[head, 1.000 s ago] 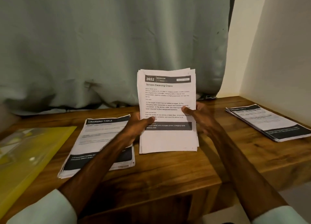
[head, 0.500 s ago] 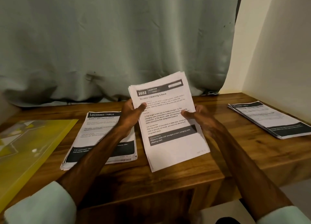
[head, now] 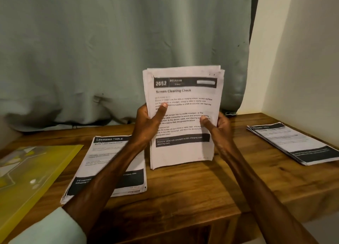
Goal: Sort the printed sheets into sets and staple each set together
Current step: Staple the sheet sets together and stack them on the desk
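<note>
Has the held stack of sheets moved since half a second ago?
Yes. The held stack was tilted, top leaning toward the Dressing Table pile; now it stands upright beside that pile, lower edge down at the table.

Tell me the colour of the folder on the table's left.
Yellow, see-through plastic folder, lying flat; the head view shows it.

Left hand (head: 146,128) and right hand (head: 221,132): bare, with forearms uncovered. A pale mint-white fabric sleeve (head: 47,227), smooth and loose-fitting, covers the left arm at the frame's 7 o'clock.
</note>
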A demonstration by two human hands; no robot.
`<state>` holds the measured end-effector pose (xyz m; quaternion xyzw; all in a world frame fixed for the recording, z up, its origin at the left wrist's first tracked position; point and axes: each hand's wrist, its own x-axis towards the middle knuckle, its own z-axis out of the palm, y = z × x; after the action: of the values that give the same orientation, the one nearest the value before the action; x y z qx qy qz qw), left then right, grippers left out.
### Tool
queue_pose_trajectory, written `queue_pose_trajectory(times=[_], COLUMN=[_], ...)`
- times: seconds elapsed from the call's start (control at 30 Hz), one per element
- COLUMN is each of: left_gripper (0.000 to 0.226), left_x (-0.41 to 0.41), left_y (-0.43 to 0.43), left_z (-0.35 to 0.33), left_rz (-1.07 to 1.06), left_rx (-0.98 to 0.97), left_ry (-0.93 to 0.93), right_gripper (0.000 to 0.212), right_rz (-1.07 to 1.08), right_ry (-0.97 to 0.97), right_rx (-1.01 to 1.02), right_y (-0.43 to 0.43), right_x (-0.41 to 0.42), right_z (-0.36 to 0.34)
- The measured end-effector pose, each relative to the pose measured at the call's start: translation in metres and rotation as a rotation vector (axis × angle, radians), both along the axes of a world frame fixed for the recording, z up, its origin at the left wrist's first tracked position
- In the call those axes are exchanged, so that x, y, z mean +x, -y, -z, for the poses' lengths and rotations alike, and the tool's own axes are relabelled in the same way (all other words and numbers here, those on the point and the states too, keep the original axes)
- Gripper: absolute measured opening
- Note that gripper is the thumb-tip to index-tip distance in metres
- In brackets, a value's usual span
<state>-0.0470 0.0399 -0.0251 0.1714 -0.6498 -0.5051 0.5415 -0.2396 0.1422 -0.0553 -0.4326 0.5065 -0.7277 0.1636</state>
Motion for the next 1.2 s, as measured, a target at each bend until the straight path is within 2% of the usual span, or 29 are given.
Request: queue_pose_trajectory(times=[0.2, 0.4, 0.57, 0.73, 0.87, 1.0, 1.13, 1.2], left_gripper=[0.031, 0.034, 0.016, 0.033, 0.034, 0.024, 0.019, 0.017], left_x=[-0.009, -0.016, -0.019, -0.018, -0.018, -0.018, -0.019, -0.018], left_y=[-0.005, -0.004, -0.006, -0.001, 0.001, 0.003, 0.002, 0.002], left_z=[0.046, 0.038, 0.058, 0.055, 0.055, 0.055, 0.057, 0.056], left_rz=[0.001, -0.026, -0.025, -0.023, -0.022, -0.03, -0.04, -0.037], left_rx=[0.179, 0.138, 0.159, 0.152, 0.159, 0.166, 0.15, 0.153], left_ry=[0.053, 0.011, 0.08, 0.098, 0.113, 0.122, 0.135, 0.136], right_gripper=[0.018, 0.022, 0.012, 0.01, 0.018, 0.022, 0.009, 0.009], right_rz=[0.022, 0.041, 0.011, 0.0, 0.002, 0.006, 0.013, 0.017], right_ry=[0.071, 0.036, 0.122, 0.171, 0.097, 0.057, 0.06, 0.054], right_rx=[0.097, 0.056, 0.081, 0.045, 0.006, -0.006, -0.008, -0.008], right_y=[-0.002, -0.002, -0.005, -0.008, -0.005, -0.001, 0.003, 0.002], right_x=[0.005, 0.004, 0.01, 0.005, -0.001, -0.002, 0.0, 0.001], right_z=[0.044, 0.03, 0.046, 0.025, 0.0, -0.008, -0.007, -0.007])
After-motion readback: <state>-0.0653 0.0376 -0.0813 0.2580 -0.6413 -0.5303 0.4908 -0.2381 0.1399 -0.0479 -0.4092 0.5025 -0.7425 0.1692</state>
